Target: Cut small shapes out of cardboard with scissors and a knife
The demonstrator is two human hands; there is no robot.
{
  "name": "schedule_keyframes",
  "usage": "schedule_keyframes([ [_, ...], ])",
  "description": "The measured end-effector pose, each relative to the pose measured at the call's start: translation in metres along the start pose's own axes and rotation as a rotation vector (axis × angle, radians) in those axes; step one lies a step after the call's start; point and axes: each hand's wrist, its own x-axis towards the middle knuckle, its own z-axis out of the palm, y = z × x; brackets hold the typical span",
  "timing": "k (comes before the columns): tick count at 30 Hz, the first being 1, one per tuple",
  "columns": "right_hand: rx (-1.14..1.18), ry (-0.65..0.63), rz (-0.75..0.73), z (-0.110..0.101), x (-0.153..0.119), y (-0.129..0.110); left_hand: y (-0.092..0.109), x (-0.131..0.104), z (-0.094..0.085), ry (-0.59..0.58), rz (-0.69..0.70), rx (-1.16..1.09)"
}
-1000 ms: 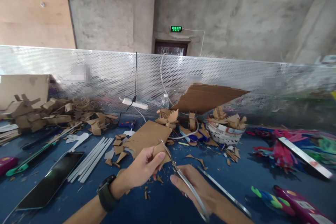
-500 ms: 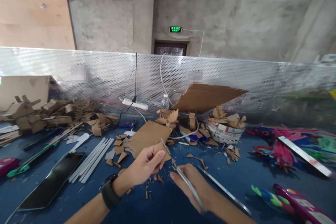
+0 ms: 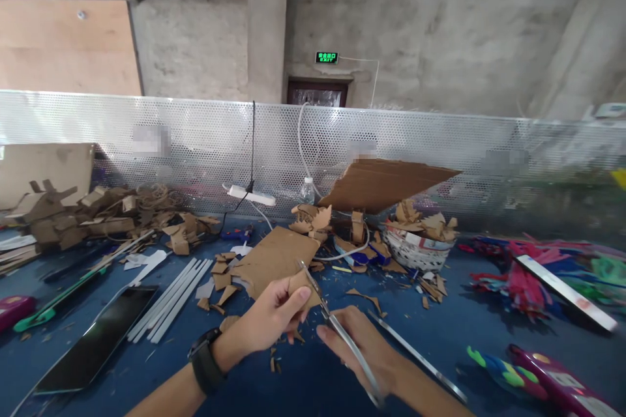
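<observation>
Between thumb and fingers, my left hand (image 3: 278, 310) pinches a small piece of brown cardboard (image 3: 307, 287); a dark watch (image 3: 206, 358) is on that wrist. My right hand (image 3: 359, 342) is closed around a pair of metal scissors (image 3: 337, 322). Their blades point up and left and lie at the right edge of the cardboard piece. Just behind both hands a larger cardboard sheet (image 3: 276, 253) rests on the blue tabletop (image 3: 235, 391). Small cardboard scraps (image 3: 276, 363) are scattered below my left hand.
Left lie white sticks (image 3: 169, 300), a black tablet-like device (image 3: 98, 345) and heaped cardboard (image 3: 98, 212). A woven basket (image 3: 418, 249) of scraps stands behind, near a tilted cardboard sheet (image 3: 391, 184). Right are a metal ruler (image 3: 420, 358), coloured strips (image 3: 531, 280) and a purple object (image 3: 562, 381).
The hands, cardboard piece and scissors stay almost in place, the scissors still against the piece's edge. The whole view has shifted slightly.
</observation>
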Motion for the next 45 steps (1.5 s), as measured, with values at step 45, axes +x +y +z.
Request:
schedule_keyframes([
  [45, 0.247, 0.163, 0.051, 0.0, 0.014, 0.021, -0.007, 0.005, -0.015, 0.23, 0.017, -0.006],
])
